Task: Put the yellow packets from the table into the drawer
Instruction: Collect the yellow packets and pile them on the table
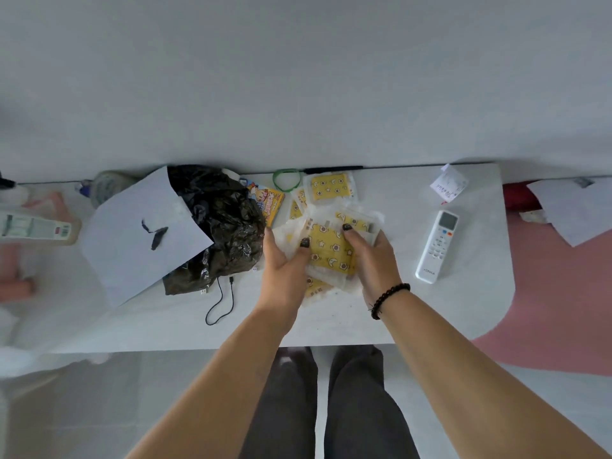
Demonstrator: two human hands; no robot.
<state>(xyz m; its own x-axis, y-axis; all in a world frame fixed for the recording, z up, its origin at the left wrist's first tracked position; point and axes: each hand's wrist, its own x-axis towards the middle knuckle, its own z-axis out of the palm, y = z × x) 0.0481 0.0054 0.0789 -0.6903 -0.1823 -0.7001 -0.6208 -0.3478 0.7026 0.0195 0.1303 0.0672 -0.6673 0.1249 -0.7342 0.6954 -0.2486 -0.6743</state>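
I had my left hand (285,260) and right hand (371,256) curled round the stack of yellow packets (331,248) on the table (470,293), thumbs pinching on top. One loose packet (332,186) lay behind; best squared the stack first. No drawer showed.

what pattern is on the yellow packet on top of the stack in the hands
Stars and crescent moons, white and brown, on the yellow packet; the head view shows it.

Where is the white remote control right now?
In the head view the white remote control lies on the white table, on the person's right side, just beyond the right hand holding the yellow packets, below a crumpled receipt.
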